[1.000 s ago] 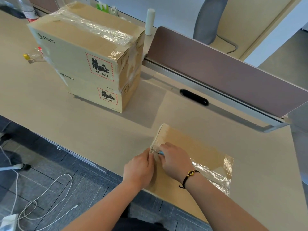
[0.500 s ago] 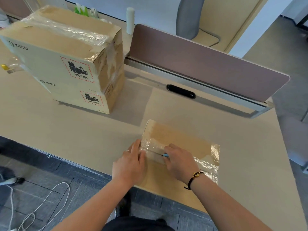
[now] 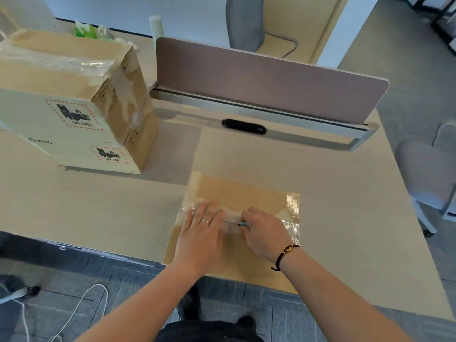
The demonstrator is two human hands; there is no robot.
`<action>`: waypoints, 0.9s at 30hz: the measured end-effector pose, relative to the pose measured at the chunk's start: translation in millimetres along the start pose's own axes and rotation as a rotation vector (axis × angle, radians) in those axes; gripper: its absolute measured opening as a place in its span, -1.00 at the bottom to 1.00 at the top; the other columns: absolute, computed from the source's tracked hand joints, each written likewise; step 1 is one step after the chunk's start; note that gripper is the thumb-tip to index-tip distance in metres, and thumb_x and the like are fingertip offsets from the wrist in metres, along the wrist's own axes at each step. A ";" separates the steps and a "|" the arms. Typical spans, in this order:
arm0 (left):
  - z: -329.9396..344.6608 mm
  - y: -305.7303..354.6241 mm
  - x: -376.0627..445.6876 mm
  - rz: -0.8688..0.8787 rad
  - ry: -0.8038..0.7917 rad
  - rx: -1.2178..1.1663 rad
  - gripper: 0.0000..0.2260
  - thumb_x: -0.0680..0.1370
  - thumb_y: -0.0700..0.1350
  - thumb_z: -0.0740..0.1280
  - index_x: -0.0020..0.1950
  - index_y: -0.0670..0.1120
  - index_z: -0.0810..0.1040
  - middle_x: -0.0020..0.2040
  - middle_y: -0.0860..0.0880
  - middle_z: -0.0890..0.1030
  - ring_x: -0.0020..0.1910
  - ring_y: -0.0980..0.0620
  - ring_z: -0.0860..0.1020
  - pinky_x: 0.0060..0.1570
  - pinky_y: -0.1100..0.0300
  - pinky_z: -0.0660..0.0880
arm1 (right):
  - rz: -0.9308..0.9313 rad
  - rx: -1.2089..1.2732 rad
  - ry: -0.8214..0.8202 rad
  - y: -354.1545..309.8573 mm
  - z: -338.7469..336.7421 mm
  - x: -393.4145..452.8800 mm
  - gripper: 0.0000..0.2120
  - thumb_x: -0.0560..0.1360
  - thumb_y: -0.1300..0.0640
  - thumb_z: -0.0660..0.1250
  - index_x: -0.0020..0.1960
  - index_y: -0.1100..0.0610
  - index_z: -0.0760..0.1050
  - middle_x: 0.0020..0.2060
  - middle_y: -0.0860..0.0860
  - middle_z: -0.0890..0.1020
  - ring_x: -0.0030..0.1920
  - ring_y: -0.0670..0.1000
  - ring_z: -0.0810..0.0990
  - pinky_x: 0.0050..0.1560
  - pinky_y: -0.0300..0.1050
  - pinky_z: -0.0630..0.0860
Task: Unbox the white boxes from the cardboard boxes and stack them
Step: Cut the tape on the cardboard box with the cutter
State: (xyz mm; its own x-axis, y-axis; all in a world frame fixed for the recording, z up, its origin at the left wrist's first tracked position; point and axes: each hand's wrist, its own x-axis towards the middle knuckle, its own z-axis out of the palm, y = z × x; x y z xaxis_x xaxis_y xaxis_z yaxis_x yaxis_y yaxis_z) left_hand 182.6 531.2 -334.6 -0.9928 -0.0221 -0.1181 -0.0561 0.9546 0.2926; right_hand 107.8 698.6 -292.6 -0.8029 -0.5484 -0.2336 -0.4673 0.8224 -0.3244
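Desk (image 3: 98, 213) of pale wood grain fills the view, a mauve divider panel (image 3: 266, 80) along its back. Two stacked cardboard boxes (image 3: 74, 114) stand far left, wrapped in crinkled clear tape. A flat taped cardboard box (image 3: 246, 193) lies at the near edge. The left hand (image 3: 199, 238) presses flat on it; the right hand (image 3: 264, 233) grips a small blue-handled blade (image 3: 243, 224).

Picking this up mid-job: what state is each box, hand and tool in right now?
Near cardboard box: flat on desk, still taped shut.
Left hand: flat, pressing on the box.
Right hand: gripping blue cutter at the tape seam.
Two stacked cardboard boxes: sealed, wrapped in tape.
White boxes: none visible.
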 end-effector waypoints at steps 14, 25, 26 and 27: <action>12.1 48.4 -6.5 0.105 0.016 0.051 -0.59 0.64 0.11 0.01 0.29 0.03 0.56 0.47 -0.02 0.46 0.50 -0.07 0.35 0.46 -0.14 0.28 | 0.027 -0.036 0.006 47.6 -13.3 -30.3 -0.86 0.62 0.11 0.17 0.04 0.11 0.49 -0.01 0.03 0.52 -0.01 0.13 0.55 -0.08 0.05 0.50; 17.6 99.2 2.1 0.163 -0.076 0.098 -0.57 0.69 0.14 -0.01 0.51 0.05 0.34 0.59 0.00 0.22 0.59 -0.03 0.12 0.56 -0.08 0.06 | 0.046 -0.053 0.057 102.2 -20.4 -63.3 -0.87 0.62 0.09 0.17 0.00 0.08 0.48 -0.05 0.01 0.51 -0.06 0.12 0.55 -0.14 0.03 0.49; 18.4 103.8 3.2 0.171 -0.069 0.104 -0.57 0.69 0.14 -0.01 0.50 0.06 0.35 0.59 -0.01 0.24 0.59 -0.03 0.13 0.55 -0.09 0.07 | 0.043 -0.046 0.064 105.1 -20.2 -65.2 -0.87 0.62 0.08 0.17 0.00 0.08 0.48 -0.05 0.00 0.50 -0.06 0.11 0.55 -0.13 0.03 0.49; 19.0 108.4 4.1 0.179 -0.062 0.109 -0.58 0.69 0.14 0.00 0.48 0.07 0.37 0.58 -0.01 0.26 0.59 -0.04 0.14 0.54 -0.11 0.09 | 0.040 -0.040 0.072 107.3 -19.9 -66.5 -0.87 0.62 0.07 0.18 0.00 0.07 0.48 -0.06 -0.01 0.50 -0.07 0.10 0.56 -0.13 0.03 0.50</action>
State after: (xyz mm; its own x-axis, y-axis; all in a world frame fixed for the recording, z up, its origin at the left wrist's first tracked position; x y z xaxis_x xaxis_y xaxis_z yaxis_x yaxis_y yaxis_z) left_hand 174.4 640.3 -321.4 -0.9774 0.1652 -0.1322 0.1352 0.9682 0.2105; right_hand 103.7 826.3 -293.6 -0.8451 -0.5039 -0.1787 -0.4476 0.8496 -0.2792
